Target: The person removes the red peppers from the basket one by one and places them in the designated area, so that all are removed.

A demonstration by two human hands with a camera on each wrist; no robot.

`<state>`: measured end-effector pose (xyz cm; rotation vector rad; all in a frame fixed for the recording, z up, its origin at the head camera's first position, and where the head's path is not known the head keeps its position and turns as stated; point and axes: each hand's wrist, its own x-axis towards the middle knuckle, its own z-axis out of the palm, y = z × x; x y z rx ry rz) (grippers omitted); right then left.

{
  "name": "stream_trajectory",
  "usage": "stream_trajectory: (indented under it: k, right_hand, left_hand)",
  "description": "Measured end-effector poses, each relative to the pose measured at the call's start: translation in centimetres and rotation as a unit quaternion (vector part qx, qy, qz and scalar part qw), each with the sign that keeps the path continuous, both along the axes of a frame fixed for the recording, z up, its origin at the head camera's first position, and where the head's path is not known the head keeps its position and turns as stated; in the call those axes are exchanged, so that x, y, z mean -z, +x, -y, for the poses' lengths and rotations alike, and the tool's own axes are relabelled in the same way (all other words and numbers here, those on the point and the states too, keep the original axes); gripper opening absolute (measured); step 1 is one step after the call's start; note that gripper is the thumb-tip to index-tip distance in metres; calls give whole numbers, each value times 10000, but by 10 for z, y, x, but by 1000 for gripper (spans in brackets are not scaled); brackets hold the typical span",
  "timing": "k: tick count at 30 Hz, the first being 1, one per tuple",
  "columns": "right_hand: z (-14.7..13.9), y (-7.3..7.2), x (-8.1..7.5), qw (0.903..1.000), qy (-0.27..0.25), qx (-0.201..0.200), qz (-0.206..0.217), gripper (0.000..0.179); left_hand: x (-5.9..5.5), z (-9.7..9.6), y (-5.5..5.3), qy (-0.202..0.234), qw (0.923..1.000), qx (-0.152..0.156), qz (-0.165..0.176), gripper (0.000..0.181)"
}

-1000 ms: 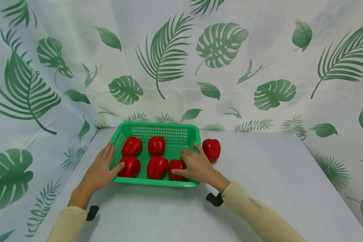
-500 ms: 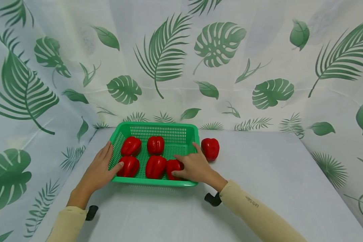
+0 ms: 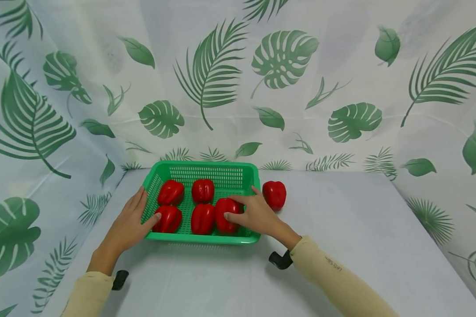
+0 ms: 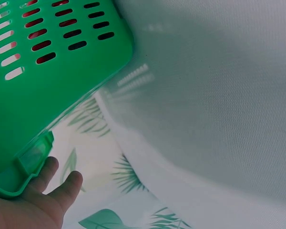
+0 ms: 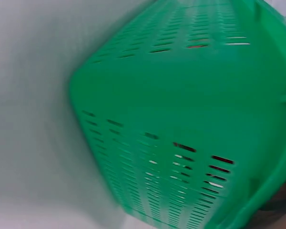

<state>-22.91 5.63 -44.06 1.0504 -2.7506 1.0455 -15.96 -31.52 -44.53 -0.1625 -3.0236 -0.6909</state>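
Note:
A green plastic basket [image 3: 206, 238] sits on the table with several red bell peppers inside. My right hand [image 3: 259, 215] reaches over the basket's right side and holds a bell pepper [image 3: 227, 215] at the front right, thumb on its near face and a finger over its top. That pepper stands against another bell pepper [image 3: 202, 219] to its left. My left hand [image 3: 128, 222] holds the basket's left rim, thumb over the inside beside a bell pepper [image 3: 169, 219], fingers along the outside. Fingertips [image 4: 71, 183] stick out below the rim in the left wrist view.
One more red bell pepper [image 3: 275, 195] lies on the table just right of the basket. Two bell peppers, one at back left [image 3: 171, 192] and one at back middle [image 3: 203, 191], fill the rear row. A leaf-printed curtain [image 3: 238, 88] rises behind the pale table [image 3: 341, 220].
The pepper under my right hand has tipped upright and now stands against its left neighbour. My right fingers have closed around it. The left hand keeps its place on the rim.

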Motion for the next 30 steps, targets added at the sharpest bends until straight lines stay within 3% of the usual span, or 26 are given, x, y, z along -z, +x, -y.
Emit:
stream_trajectory:
  k: [6, 15, 30]
  right_hand:
    - [-6, 4, -13, 9978, -510, 134, 407, 56]
    - [-16, 9, -30, 9923, -1084, 156, 584, 58]
    - [-55, 19, -43, 9762, -1714, 464, 1247, 58]
  left_hand:
    - [-1, -2, 1, 20, 10000, 7, -5, 96]
    - [0, -3, 1, 62, 10000, 53, -39, 95]
    - [4, 1, 1, 18, 9999, 134, -108, 95]
